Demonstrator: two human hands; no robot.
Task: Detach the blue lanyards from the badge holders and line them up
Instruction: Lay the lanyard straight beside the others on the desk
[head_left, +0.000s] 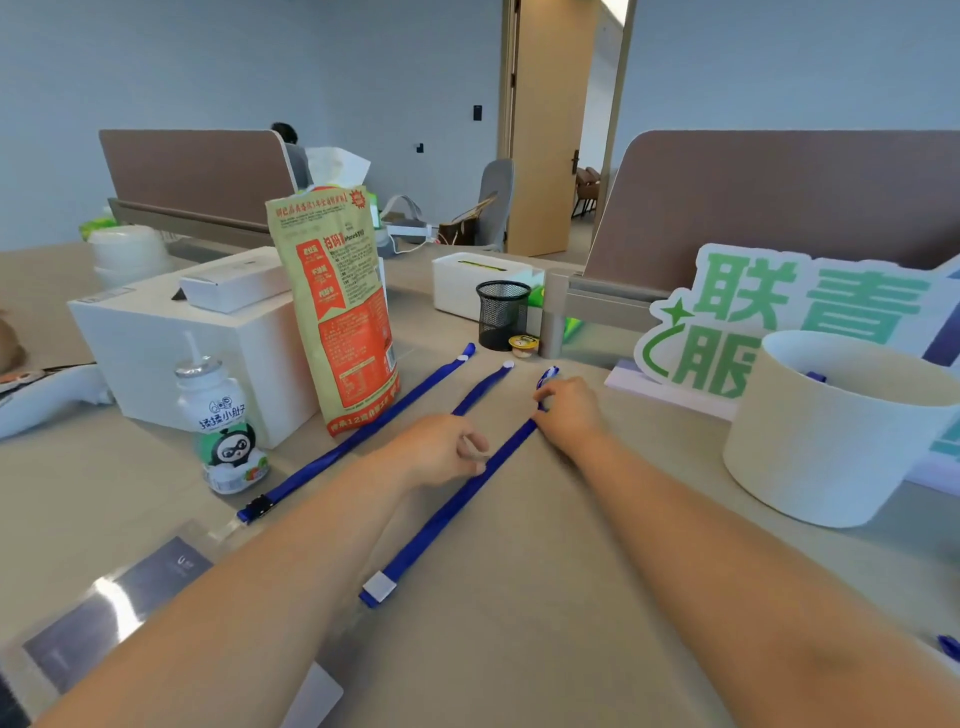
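Three blue lanyards lie side by side on the beige table, running from near me toward the far side. The left lanyard (363, 431) ends in a black clip near a clear badge holder (119, 603). My left forearm partly hides the middle lanyard (480, 392). The right lanyard (447, 514) has a white tag at its near end. My left hand (441, 449) rests curled on the right lanyard's middle. My right hand (569, 410) pinches the same lanyard near its far end.
A tall snack bag (337, 306), a small drink bottle (223, 421) and a white box (171, 338) stand at the left. A black mesh cup (501, 312) sits behind the lanyards. A large white round tub (836, 426) and a green sign (769, 317) stand at the right.
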